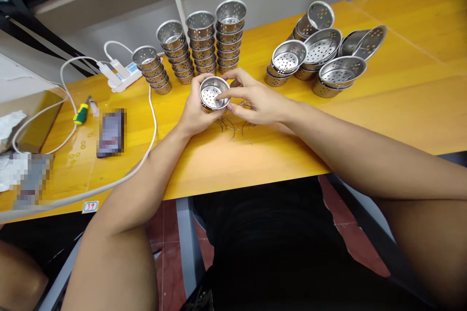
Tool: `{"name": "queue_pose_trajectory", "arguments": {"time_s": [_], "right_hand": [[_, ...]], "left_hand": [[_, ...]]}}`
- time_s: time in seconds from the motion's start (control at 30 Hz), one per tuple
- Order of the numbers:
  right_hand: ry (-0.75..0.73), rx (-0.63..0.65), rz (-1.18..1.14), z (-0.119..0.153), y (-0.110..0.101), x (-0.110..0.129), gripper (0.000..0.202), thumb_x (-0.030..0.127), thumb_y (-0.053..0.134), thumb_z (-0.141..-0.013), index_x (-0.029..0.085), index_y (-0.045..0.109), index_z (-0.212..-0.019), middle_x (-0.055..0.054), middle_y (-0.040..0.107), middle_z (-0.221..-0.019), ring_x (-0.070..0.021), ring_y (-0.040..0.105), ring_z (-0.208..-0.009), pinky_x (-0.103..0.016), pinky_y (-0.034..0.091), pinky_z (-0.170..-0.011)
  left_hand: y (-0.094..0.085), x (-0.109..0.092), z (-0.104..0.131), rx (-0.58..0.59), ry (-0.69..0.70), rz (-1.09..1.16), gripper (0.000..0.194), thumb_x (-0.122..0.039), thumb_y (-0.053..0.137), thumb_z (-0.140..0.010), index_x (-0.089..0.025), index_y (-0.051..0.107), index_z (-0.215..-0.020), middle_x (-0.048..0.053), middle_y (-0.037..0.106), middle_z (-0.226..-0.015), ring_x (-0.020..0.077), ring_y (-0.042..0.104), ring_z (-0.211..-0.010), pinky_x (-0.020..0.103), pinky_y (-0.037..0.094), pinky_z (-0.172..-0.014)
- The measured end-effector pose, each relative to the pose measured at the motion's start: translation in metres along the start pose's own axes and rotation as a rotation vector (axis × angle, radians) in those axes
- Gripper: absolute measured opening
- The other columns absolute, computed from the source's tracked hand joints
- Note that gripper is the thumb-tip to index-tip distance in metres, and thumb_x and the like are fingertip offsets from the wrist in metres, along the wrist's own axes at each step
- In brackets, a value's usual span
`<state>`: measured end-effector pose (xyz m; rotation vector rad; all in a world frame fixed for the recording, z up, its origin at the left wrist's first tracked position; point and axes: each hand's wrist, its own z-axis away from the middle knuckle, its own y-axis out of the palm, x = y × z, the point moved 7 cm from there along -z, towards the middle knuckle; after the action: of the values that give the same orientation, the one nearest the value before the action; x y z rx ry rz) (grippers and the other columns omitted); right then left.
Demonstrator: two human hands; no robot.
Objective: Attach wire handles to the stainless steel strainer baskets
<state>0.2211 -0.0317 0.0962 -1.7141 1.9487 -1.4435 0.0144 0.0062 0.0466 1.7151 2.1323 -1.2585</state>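
My left hand (pixel 197 112) is wrapped around a small perforated metal strainer basket (pixel 209 99), tilted so its inside faces me. A thin wire crosses the opening of the basket. My right hand (pixel 253 99) meets the basket's right side, with a finger reaching inside near the wire and the thumb at the outer rim. Whether those fingertips also grip the wire is hard to see. Several loose curved wires (pixel 233 129) lie on the table just below and behind my hands, partly covered by the right one.
Neat stacks of strainer baskets (pixel 200 34) stand behind my hands. Looser, leaning stacks (pixel 323 48) are at the right. On the left lie a white power strip (pixel 122 75) with cables, a screwdriver (pixel 80 114), a blurred phone (pixel 111 133) and small rings (pixel 83 145). A cable crosses my left forearm.
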Motion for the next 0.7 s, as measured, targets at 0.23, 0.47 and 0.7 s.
{"name": "queue_pose_trajectory", "arguments": {"time_s": [0.23, 0.47, 0.7], "right_hand": [[0.026, -0.037, 0.006, -0.005, -0.002, 0.005, 0.072, 0.060, 0.081, -0.113, 0.026, 0.067, -0.175, -0.024, 0.064, -0.179, -0.0485, 0.060, -0.169, -0.069, 0.052, -0.142], [0.059, -0.022, 0.146, -0.009, -0.006, -0.002, 0.092, 0.058, 0.084, -0.109, 0.024, 0.051, -0.189, -0.024, 0.067, -0.176, -0.0515, 0.065, -0.160, -0.068, 0.055, -0.137], [0.235, -0.010, 0.441, 0.003, -0.025, -0.060, 0.092, 0.056, 0.086, -0.109, 0.016, 0.055, -0.185, -0.029, 0.068, -0.165, -0.0568, 0.068, -0.148, -0.072, 0.059, -0.128]], "left_hand": [[0.002, 0.000, -0.001, 0.024, 0.003, -0.013, 0.126, -0.112, 0.082, -0.084, -0.041, 0.034, -0.177, 0.015, 0.060, -0.167, 0.0412, 0.075, -0.159, 0.065, 0.066, -0.135], [0.008, 0.001, 0.001, 0.071, -0.011, -0.034, 0.136, -0.101, 0.094, -0.085, -0.039, 0.025, -0.184, 0.020, 0.056, -0.178, 0.0453, 0.064, -0.172, 0.068, 0.060, -0.143], [0.004, 0.021, 0.006, 0.110, -0.095, -0.041, 0.121, -0.097, 0.088, -0.094, -0.036, 0.035, -0.183, 0.024, 0.054, -0.187, 0.0449, 0.062, -0.173, 0.068, 0.056, -0.143]]}}
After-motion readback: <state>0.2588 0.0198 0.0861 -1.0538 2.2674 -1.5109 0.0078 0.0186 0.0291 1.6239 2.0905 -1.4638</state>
